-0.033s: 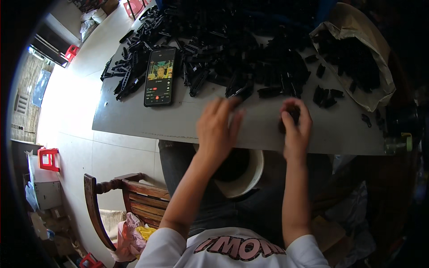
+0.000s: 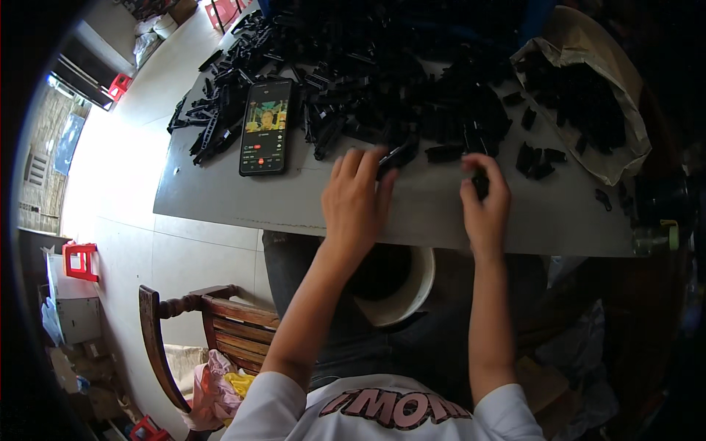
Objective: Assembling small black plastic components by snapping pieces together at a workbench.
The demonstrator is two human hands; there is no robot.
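Note:
My left hand is over the near part of the grey table, its fingers stretched forward and its thumb apart. Its fingertips come up to a long black plastic piece at the near edge of the pile; whether they touch it I cannot tell. To the right, my right hand is curled, with a small black plastic part between thumb and fingers. The part's exact shape is hidden by the fingers. Beyond both hands spreads a large heap of black plastic pieces.
A phone with a lit screen lies left of my hands. At the right, a paper bag holds more black pieces. Below the table edge, a white bucket sits between my legs. A wooden chair stands at the left.
My left hand has shifted slightly left. The right hand's fingers have moved a little around the small black part.

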